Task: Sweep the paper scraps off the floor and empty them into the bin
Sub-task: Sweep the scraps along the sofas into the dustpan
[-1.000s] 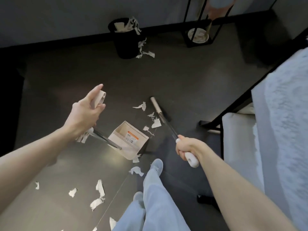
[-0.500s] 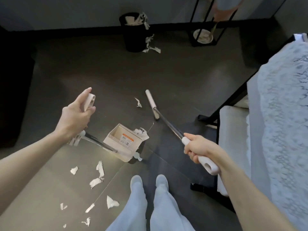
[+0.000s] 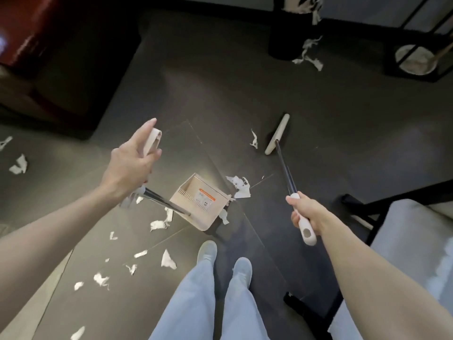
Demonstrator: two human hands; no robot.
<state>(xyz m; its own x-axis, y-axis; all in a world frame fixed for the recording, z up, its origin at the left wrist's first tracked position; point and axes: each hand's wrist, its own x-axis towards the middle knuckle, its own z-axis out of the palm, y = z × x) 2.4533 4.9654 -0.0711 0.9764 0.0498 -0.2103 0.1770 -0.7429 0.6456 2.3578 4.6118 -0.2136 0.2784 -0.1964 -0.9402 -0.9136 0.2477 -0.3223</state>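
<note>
Your left hand (image 3: 127, 165) holds the dustpan (image 3: 196, 204) by the beige grip at the top of its long handle: the fingers are curled round the grip and the index finger lies straight along it. The dustpan rests on the dark floor (image 3: 220, 94) just ahead of your shoes (image 3: 207, 251), with its open side facing up and to the right. Inside it you can see a row of comb teeth and an orange-and-white label. One large torn piece (image 3: 239, 190) lies on the floor against its right edge. Your right hand (image 3: 306, 212) is wrapped tightly round the white grip of the broom (image 3: 278, 137), whose head sits on the floor well ahead of the dustpan, with a small scrap (image 3: 254, 139) just to its left. More paper scraps (image 3: 168, 262) are scattered on the floor to the left of your legs and under the dustpan handle. The black bin (image 3: 284, 42) stands at the far wall, well apart from the dustpan. White paper (image 3: 301, 6) shows at its rim, and further strips (image 3: 308, 55) lie on the floor beside its base. To the right of the bin, a black wire stand holds a pale round dish (image 3: 415, 61); its contents cannot be made out.
</note>
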